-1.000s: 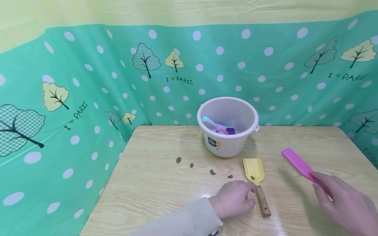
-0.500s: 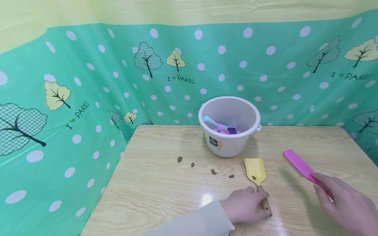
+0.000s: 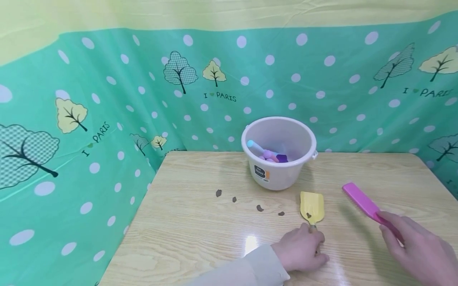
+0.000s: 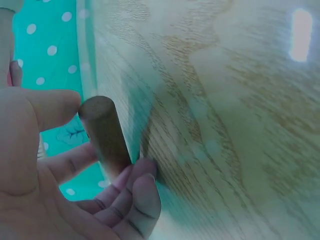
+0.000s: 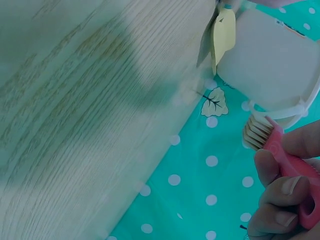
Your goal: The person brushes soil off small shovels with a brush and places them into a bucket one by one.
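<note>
My left hand (image 3: 302, 248) has its fingers around the wooden handle (image 4: 107, 132) of a small yellow shovel (image 3: 312, 203); in the left wrist view the thumb touches the handle's end. One dark brown crumb (image 3: 309, 215) lies in the shovel's scoop near the neck. The right wrist view shows the scoop (image 5: 225, 32) from the side, a shadow along it. To the right, my right hand (image 3: 416, 246) grips a pink brush (image 3: 362, 200) by its handle, bristles (image 5: 257, 132) facing the table side. The brush is held above the wood.
Several dark brown crumbs (image 3: 260, 207) lie in a loose row left of the shovel. Behind stands a white bucket (image 3: 275, 174) with colourful toys (image 3: 267, 155) inside. A green dotted curtain (image 3: 222, 119) hangs along the back and left of the wooden table (image 3: 186, 222).
My left hand has moved from beside the scoop to the right and nearer, and has taken hold of the shovel's handle. The scoop has turned slightly right. The brush has barely moved.
</note>
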Motion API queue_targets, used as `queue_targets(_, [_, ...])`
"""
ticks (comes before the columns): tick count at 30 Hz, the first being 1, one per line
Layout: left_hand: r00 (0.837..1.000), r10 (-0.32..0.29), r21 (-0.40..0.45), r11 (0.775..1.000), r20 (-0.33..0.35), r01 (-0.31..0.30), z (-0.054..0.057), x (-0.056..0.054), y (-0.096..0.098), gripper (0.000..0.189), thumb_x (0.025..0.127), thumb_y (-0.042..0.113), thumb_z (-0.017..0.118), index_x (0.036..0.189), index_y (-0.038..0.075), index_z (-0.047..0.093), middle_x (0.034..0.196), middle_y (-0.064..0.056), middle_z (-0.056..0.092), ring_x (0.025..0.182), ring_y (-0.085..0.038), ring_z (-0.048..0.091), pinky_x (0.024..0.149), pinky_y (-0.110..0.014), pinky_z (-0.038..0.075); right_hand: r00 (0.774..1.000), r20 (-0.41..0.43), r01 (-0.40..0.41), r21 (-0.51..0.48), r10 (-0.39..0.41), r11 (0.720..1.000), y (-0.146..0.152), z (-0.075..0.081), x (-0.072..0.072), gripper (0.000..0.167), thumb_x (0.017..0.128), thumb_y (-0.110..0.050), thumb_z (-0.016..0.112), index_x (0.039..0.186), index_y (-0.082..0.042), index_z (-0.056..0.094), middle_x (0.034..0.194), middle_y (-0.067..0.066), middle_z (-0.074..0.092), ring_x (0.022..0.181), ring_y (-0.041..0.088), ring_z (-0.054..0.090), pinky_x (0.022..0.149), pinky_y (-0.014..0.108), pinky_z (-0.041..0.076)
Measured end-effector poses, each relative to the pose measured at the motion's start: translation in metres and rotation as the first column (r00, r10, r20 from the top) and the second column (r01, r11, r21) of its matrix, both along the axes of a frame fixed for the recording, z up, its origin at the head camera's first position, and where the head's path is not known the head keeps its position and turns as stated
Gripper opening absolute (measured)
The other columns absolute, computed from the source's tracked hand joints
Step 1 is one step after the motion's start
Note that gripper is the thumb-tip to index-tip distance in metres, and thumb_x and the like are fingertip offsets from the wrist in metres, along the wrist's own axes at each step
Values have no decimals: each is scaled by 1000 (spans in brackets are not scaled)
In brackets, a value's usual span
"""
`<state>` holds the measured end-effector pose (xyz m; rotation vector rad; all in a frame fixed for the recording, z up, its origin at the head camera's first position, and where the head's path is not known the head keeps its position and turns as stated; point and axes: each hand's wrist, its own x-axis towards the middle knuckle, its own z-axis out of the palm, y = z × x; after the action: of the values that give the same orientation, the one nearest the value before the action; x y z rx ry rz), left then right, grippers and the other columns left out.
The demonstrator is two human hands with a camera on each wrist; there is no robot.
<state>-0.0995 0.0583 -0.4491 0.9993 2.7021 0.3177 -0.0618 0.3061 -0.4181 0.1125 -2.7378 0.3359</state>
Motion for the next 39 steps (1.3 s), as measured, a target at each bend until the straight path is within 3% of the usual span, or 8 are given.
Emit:
queue_targets(8, [993,111,-30,993,-29,-112,-2,-1,4,25,85,44,64,107,31,59,90,7,49,70,-7,44,51,-23,36,1000,-23,-19,-13,19,1000,-2,0,2,39,72,-4,73,111,-5,63,90,15,65,66,28,58,49,49,47])
queue_targets(13, [991,126,-39,991,-38,-128,-1,-1,3,23,86,36,66,107,31,58,90,6,48,67,-8,44,48,-24,35,1000,-26,-16,-16,15,1000,-3,0,3,39,72,-4,73,110,-6,64,87,12,64,63,21,53,47,41,44])
queue_targets(19, [990,142,-28,989,-28,-143,-3,-1,2,20,85,28,66,103,30,58,86,5,46,62,-9,42,46,-24,34,999,-26,-23,-22,22,1000,-4,-1,3,40,72,-4,74,111,-4,64,90,16,65,65,28,58,48,46,46])
queue_targets(24, [975,220,-4,975,30,-220,-3,-1,2,37,76,19,70,108,24,52,81,4,44,58,-10,41,45,-25,35,998,-53,-33,-12,32,999,-5,-2,3,40,70,-4,74,109,-3,64,88,15,66,63,25,56,45,40,42])
queue_targets(27, [961,270,-17,963,52,-270,-2,-1,2,46,71,19,72,111,17,49,80,3,44,58,-11,41,45,-26,36,999,-29,-16,-15,16,1000,-6,-2,3,41,71,-4,74,110,-2,63,89,17,65,63,27,57,47,46,45])
queue_targets(33, [950,298,-5,954,94,-299,0,-6,-2,29,72,21,70,92,17,49,80,3,43,61,-12,42,47,-26,37,1000,1,-3,-14,3,1000,-8,-1,3,43,71,-5,76,111,-2,62,88,16,64,63,26,57,49,50,47])
queue_targets(36, [943,316,38,946,107,-321,-1,-8,-3,25,74,20,67,89,18,48,79,3,43,61,-12,42,47,-26,36,1000,-7,-9,-18,9,1000,-10,-1,3,43,70,-5,76,111,-3,63,88,16,65,64,27,58,49,50,47])
queue_targets(39, [942,326,80,940,76,-332,-4,-11,-4,20,79,22,65,90,17,49,75,4,44,60,-10,42,48,-25,36,1000,-1,-12,-10,12,1000,-11,0,2,43,71,-5,76,112,-2,63,86,14,64,63,25,56,49,48,47])
